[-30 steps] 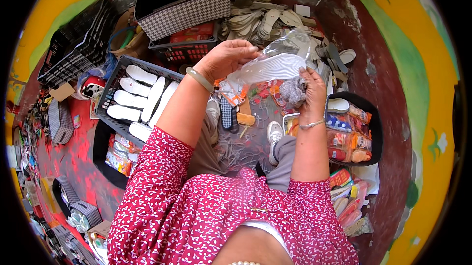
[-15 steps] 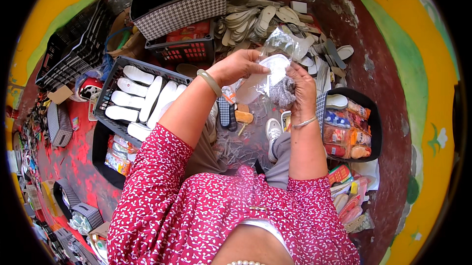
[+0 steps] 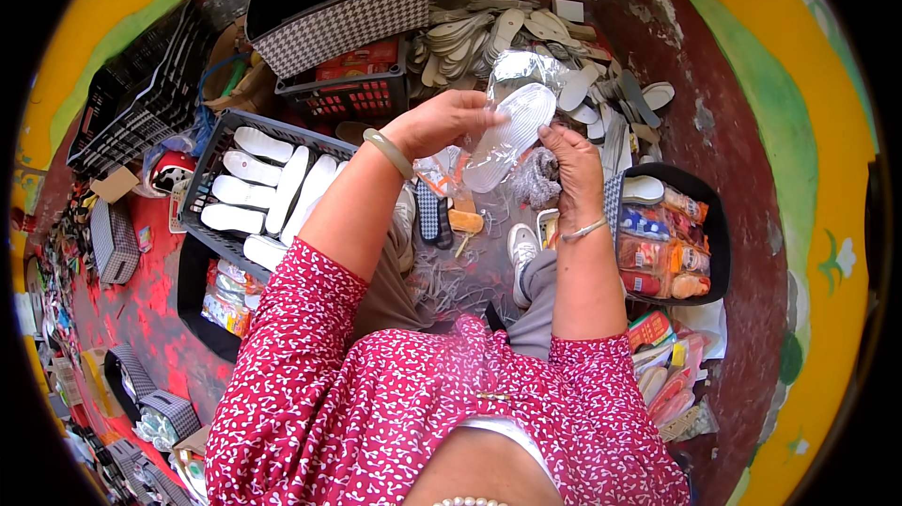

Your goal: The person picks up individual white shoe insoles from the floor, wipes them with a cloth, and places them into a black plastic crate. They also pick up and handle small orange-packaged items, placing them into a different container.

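Note:
My left hand (image 3: 442, 121) and my right hand (image 3: 571, 160) hold a white shoe insole in a clear plastic bag (image 3: 510, 135) between them, above my knees. The left hand grips the bag's near side; a pale green bangle sits on that wrist. My right hand pinches the insole's right edge and also clutches a grey crumpled cloth (image 3: 537, 179). A thin silver bracelet circles the right wrist. I wear a red top with small white marks.
A black crate of white insoles (image 3: 268, 188) lies to the left. A black bin of coloured packets (image 3: 672, 241) stands at the right. A checked basket (image 3: 343, 3), a red crate and a heap of loose insoles (image 3: 526, 36) lie ahead.
The hands rose and drew closer together. The loose, spread plastic bag has been gathered in, and the white insole now shows plainly inside it between both hands.

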`<control>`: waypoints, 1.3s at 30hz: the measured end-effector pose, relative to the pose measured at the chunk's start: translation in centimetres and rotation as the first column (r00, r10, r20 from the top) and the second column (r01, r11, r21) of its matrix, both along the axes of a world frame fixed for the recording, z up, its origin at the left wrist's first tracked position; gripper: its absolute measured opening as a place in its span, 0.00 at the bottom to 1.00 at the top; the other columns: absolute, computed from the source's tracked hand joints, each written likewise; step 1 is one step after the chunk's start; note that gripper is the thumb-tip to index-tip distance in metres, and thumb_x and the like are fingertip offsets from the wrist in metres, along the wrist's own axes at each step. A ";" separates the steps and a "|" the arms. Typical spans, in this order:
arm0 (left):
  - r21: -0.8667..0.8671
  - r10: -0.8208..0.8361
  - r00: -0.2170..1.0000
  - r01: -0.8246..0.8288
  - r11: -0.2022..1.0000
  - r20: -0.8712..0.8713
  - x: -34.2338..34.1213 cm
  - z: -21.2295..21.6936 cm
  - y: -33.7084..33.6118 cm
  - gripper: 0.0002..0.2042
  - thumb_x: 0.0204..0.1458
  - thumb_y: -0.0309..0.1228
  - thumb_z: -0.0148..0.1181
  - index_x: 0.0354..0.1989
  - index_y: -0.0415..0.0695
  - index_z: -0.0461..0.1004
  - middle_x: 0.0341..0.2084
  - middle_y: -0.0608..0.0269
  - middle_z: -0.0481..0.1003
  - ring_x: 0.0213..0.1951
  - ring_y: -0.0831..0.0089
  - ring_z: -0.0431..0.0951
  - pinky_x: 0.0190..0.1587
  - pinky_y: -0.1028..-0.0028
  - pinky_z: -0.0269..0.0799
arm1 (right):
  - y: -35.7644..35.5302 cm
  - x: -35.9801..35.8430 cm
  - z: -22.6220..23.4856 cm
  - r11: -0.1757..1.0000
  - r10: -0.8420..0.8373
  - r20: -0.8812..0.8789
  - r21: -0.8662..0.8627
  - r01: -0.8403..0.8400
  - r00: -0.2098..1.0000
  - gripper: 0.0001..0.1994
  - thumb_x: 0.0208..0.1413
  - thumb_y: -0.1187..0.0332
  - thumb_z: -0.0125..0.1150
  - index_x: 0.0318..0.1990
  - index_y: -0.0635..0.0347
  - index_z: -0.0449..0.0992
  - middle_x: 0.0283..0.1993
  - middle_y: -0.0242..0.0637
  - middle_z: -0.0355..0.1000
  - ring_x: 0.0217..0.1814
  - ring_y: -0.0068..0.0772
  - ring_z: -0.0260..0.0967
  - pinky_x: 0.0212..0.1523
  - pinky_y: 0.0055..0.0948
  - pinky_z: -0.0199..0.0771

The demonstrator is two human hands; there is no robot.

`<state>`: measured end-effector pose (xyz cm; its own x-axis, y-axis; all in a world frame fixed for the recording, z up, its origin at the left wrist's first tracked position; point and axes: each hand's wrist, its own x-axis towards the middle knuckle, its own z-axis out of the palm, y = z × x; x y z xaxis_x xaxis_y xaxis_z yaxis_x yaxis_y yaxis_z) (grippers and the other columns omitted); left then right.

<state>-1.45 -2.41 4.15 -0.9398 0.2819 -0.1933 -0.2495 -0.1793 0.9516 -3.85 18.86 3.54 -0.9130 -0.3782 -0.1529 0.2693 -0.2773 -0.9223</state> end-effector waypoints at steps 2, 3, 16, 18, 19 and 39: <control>-0.007 0.019 1.000 -0.019 1.000 -0.013 -0.2 -0.2 -0.1 0.11 0.52 0.34 0.56 0.37 0.38 0.73 0.29 0.67 0.74 0.30 0.83 0.72 0.33 0.80 0.68 | -0.1 0.2 0.5 1.000 -0.007 -0.023 0.028 0.007 1.000 0.09 0.49 0.71 0.62 0.35 0.69 0.76 0.29 0.33 0.74 0.27 0.18 0.69 0.28 0.16 0.67; -0.010 0.028 0.999 -0.028 1.000 -0.020 -0.3 -0.3 -0.1 0.12 0.53 0.35 0.56 0.37 0.38 0.73 0.29 0.67 0.74 0.30 0.84 0.71 0.32 0.80 0.68 | -0.3 0.4 0.7 1.000 -0.001 -0.028 0.007 0.001 1.000 0.09 0.49 0.71 0.62 0.35 0.69 0.76 0.29 0.33 0.74 0.27 0.18 0.69 0.28 0.16 0.67; 0.209 -0.042 0.999 0.041 0.977 -0.002 0.2 0.3 0.9 0.23 0.44 0.18 0.59 0.52 0.37 0.65 0.38 0.64 0.75 0.36 0.79 0.75 0.39 0.79 0.71 | -0.3 0.3 -0.2 0.999 -0.009 -0.090 0.052 0.014 0.996 0.07 0.47 0.72 0.64 0.31 0.68 0.78 0.27 0.31 0.74 0.25 0.17 0.67 0.26 0.16 0.65; 0.183 -0.058 0.998 0.056 0.982 0.007 0.3 0.2 1.0 0.23 0.43 0.18 0.60 0.51 0.37 0.66 0.37 0.64 0.75 0.36 0.79 0.75 0.39 0.79 0.71 | -0.4 0.5 -0.1 0.998 -0.041 -0.083 0.039 0.044 0.996 0.07 0.46 0.71 0.64 0.31 0.67 0.78 0.26 0.31 0.74 0.25 0.17 0.67 0.26 0.16 0.65; 0.154 -0.064 0.998 0.061 0.986 0.013 0.2 0.0 0.9 0.23 0.43 0.18 0.60 0.51 0.37 0.65 0.38 0.64 0.75 0.36 0.79 0.75 0.40 0.78 0.71 | -0.4 0.5 0.1 0.997 -0.051 -0.084 0.046 0.055 0.995 0.08 0.46 0.71 0.64 0.31 0.67 0.78 0.26 0.31 0.74 0.24 0.17 0.67 0.25 0.16 0.65; 0.250 0.156 0.987 -0.160 0.955 0.039 0.1 -0.8 1.4 0.17 0.43 0.22 0.59 0.44 0.36 0.70 0.35 0.59 0.75 0.35 0.71 0.76 0.42 0.72 0.71 | 0.9 -1.3 0.1 0.995 -0.096 -0.075 0.009 0.097 0.993 0.19 0.50 0.58 0.62 0.43 0.64 0.72 0.33 0.31 0.72 0.36 0.18 0.67 0.37 0.18 0.65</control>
<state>-1.37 -1.02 3.33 -0.9732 0.1718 -0.1531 -0.2158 -0.4504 0.8664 -5.19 19.78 3.68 -0.9540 -0.2866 -0.0874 0.1725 -0.2869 -0.9423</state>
